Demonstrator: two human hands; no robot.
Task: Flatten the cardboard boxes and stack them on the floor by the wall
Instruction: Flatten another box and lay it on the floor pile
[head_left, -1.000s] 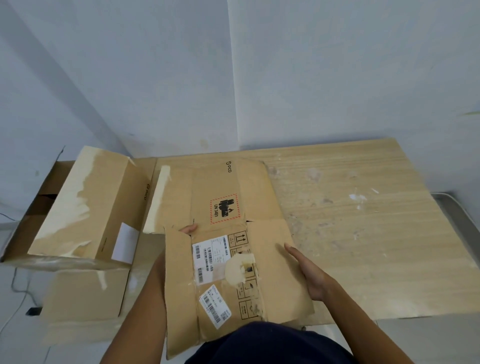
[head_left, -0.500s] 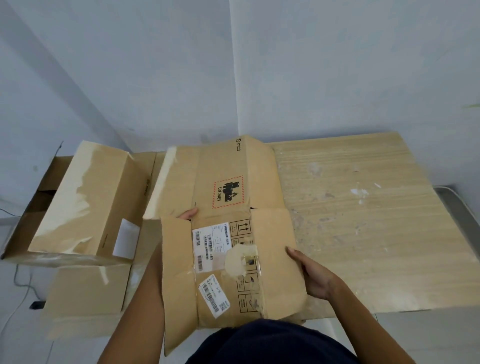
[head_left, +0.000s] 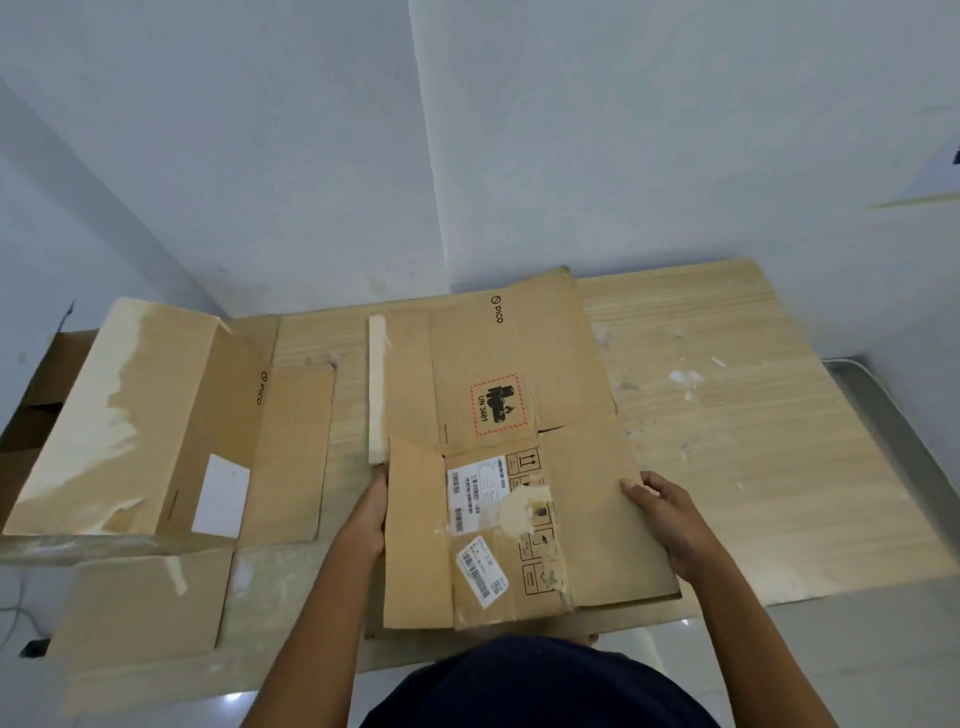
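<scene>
Gripped at its side edges by the left hand (head_left: 370, 514) and right hand (head_left: 672, 525), the flattened brown labelled cardboard box (head_left: 519, 395) could spring open if either lets go.

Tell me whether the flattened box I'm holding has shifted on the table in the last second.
Yes. The flattened box has shifted right, away from the standing box on the left; bare table now shows between them.

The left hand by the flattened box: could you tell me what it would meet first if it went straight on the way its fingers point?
Probably the pale taped strip on the flattened box, just beyond the fingertips of the left hand; depth is unclear, so it might slide beneath it.
</scene>
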